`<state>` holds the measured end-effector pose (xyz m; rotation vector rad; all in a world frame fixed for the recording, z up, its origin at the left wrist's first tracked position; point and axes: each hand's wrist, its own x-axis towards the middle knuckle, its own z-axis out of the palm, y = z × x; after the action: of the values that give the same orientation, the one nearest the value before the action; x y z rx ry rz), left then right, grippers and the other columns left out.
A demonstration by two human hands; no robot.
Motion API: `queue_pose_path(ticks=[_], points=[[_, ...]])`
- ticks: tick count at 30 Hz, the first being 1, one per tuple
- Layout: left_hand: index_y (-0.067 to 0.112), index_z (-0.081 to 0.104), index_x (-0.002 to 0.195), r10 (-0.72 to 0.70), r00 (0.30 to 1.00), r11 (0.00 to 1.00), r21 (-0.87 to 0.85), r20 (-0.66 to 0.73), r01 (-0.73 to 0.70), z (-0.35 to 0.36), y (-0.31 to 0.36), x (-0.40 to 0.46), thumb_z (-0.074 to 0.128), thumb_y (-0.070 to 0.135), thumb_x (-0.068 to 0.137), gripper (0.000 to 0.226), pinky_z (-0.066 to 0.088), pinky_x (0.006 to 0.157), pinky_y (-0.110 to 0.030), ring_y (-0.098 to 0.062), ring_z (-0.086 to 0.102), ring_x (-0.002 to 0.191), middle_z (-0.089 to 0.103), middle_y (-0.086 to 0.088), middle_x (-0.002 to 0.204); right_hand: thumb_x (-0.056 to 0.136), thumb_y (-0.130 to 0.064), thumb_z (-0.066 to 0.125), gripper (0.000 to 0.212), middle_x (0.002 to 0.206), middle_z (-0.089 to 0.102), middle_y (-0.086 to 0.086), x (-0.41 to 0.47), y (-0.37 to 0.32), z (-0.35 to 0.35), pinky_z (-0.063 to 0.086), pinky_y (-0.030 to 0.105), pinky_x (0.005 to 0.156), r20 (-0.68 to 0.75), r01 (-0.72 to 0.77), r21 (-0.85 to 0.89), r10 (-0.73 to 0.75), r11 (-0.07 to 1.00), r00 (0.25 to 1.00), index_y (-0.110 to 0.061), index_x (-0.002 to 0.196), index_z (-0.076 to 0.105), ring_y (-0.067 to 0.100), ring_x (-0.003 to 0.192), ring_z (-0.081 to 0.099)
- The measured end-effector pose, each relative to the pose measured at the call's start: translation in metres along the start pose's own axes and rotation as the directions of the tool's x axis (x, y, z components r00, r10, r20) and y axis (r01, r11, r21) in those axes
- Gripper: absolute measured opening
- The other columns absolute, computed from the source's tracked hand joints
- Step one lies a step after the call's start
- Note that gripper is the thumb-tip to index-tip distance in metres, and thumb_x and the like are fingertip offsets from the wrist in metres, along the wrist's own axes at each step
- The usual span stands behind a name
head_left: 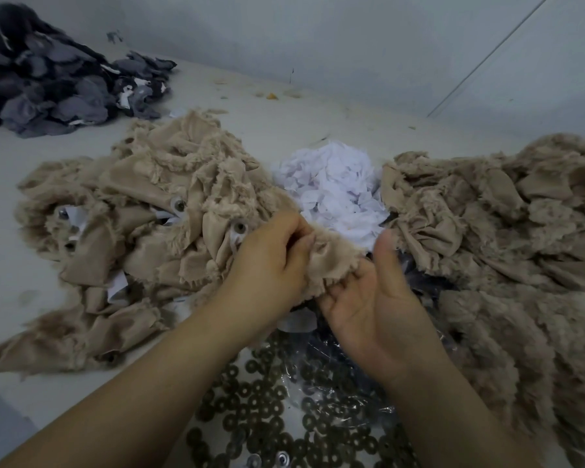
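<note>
Table (284,109): plush scrap (331,261), bag (375,408) of washers (335,405)

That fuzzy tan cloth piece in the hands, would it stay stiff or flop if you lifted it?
Probably floppy: the fuzzy tan cloth piece crumples where the left hand pinches it and sags over the right hand. Likely light too, since a fingertip pinch holds it. Its frayed edge may shed fluff.

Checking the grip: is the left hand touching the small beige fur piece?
Touching. The head view shows the left hand pinching the beige fur piece at its upper edge, fingers curled onto it.
</note>
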<state>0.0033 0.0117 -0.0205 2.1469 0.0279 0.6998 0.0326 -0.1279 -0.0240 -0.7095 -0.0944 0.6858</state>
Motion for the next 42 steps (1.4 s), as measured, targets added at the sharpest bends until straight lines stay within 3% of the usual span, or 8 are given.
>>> queue_pose_path(ticks=[3,5,8,13,18,24,33,42], points=[[0.01,0.055,0.079,0.052,0.997,0.999,-0.01,0.058,-0.051,0.003,0.001,0.0,0.057,0.005,0.094,0.016,0.039,0.058,-0.016,-0.008,0.05,0.066,0.054,0.002,0.07,0.092,-0.023,0.061,0.044,0.127,0.067,0.018,-0.001,0.004,-0.001,0.056,0.033,0.094,-0.02,0.012,-0.141,-0.015,0.99,1.0,0.0,0.13,0.059,0.026,0.12,0.064],[0.009,0.056,0.079,0.027,0.998,0.999,-0.045,0.049,-0.025,0.004,0.001,0.0,0.058,0.004,0.093,0.015,0.037,0.057,-0.013,-0.003,0.048,0.062,0.052,0.006,0.067,0.089,-0.015,0.06,0.039,0.12,0.07,0.018,0.001,0.004,-0.003,0.058,0.033,0.089,-0.105,0.02,-0.144,-0.035,0.989,0.994,0.001,0.124,0.063,0.026,0.113,0.068],[0.011,0.056,0.078,-0.08,0.996,0.991,-0.108,0.045,0.084,0.003,-0.002,0.001,0.059,0.008,0.094,0.017,0.038,0.052,-0.012,0.0,0.046,0.054,0.05,0.009,0.061,0.09,-0.017,0.057,0.039,0.119,0.07,0.02,0.003,0.002,-0.006,0.054,0.042,0.096,-0.174,0.034,-0.105,-0.052,0.994,0.983,0.002,0.124,0.062,0.03,0.113,0.068],[0.009,0.054,0.072,-0.255,0.963,0.914,-0.304,0.087,0.27,0.004,-0.004,-0.001,0.057,0.014,0.098,0.026,0.038,0.045,-0.02,-0.004,0.043,0.046,0.047,0.009,0.051,0.093,-0.018,0.055,0.036,0.116,0.072,0.019,0.002,0.003,-0.005,0.059,0.04,0.086,-0.209,0.03,-0.131,-0.057,0.991,0.976,0.001,0.123,0.063,0.03,0.108,0.07],[0.005,0.06,0.071,-0.23,0.966,0.902,-0.347,0.121,0.259,0.003,-0.003,-0.005,0.063,0.02,0.094,0.027,0.043,0.052,-0.032,-0.014,0.047,0.054,0.052,-0.004,0.059,0.101,-0.017,0.047,0.033,0.118,0.071,0.02,0.002,0.001,-0.007,0.054,0.045,0.095,-0.2,0.033,-0.135,-0.06,0.99,0.978,0.0,0.124,0.062,0.031,0.111,0.068],[0.002,0.06,0.068,-0.22,0.965,0.887,-0.382,0.14,0.258,0.005,-0.002,-0.008,0.058,0.012,0.097,0.03,0.037,0.053,-0.027,-0.015,0.044,0.055,0.049,-0.005,0.058,0.083,-0.022,0.066,0.043,0.115,0.072,0.019,-0.001,0.005,-0.001,0.056,0.044,0.095,-0.168,0.002,-0.201,-0.036,0.98,0.985,0.0,0.121,0.066,0.031,0.11,0.069],[-0.001,0.051,0.068,-0.251,0.954,0.854,-0.426,0.163,0.298,0.008,-0.004,-0.009,0.055,0.013,0.099,0.034,0.033,0.046,-0.019,-0.006,0.035,0.047,0.04,0.006,0.051,0.085,-0.018,0.061,0.046,0.123,0.068,0.022,0.0,0.001,-0.001,0.048,0.046,0.103,-0.172,-0.199,-0.074,0.184,0.977,0.968,0.0,0.127,0.063,0.033,0.116,0.066],[-0.004,0.052,0.07,-0.263,0.942,0.756,-0.561,0.211,0.336,0.008,-0.006,-0.012,0.054,0.018,0.099,0.037,0.038,0.053,-0.025,-0.016,0.04,0.054,0.044,-0.005,0.059,0.088,-0.022,0.057,0.044,0.124,0.067,0.021,-0.001,-0.002,-0.003,0.049,0.045,0.102,-0.134,-0.29,-0.064,0.279,0.955,0.951,0.0,0.124,0.065,0.032,0.117,0.065]])
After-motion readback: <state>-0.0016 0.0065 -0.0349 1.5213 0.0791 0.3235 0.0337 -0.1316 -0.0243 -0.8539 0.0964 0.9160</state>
